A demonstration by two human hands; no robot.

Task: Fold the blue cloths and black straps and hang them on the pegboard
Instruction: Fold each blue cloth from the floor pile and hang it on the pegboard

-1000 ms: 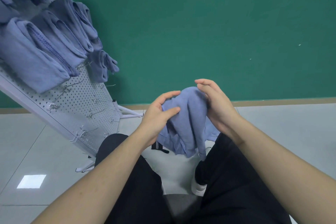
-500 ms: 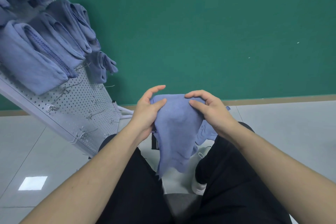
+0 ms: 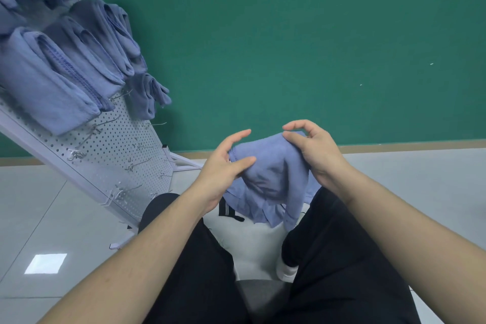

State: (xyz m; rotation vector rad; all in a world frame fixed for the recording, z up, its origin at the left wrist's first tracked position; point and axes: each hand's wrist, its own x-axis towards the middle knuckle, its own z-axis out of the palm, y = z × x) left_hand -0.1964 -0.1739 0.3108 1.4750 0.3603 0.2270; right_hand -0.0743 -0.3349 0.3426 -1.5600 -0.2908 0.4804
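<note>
1. I am looking down at my two bare forearms reaching out over my lap, with the blue cloth [image 3: 273, 173] bunched between my hands, well to the right of the pegboard [image 3: 123, 155].
2. My left hand [image 3: 223, 168] is curling round the left edge of the blue cloth: the thumb is pressing onto the fabric from the front, and the forefinger is arching free above it.
3. My right hand [image 3: 313, 150] is gripping the top right corner of the cloth; the thumb is pinning the fabric, while the forefinger is hooking over the top without clearly touching it.
4. The cloth is hanging down from both hands in loose folds, its lower edge dangling between my knees, which are in black trousers [image 3: 339, 258].
5. A small black strap [image 3: 228, 212] is peeking out just below the cloth, right of the pegboard's lower end; I cannot tell what it is lying on.
6. The white pegboard is leaning at a slant, its wire hooks [image 3: 136, 163] sticking out bare on the lower half.
7. Folded blue cloths [image 3: 52, 87] are hanging in a row across the pegboard's upper half.
8. A green wall [image 3: 289, 34] is standing behind the pegboard, and grey floor tiles [image 3: 39, 205] are spreading out beneath it.
</note>
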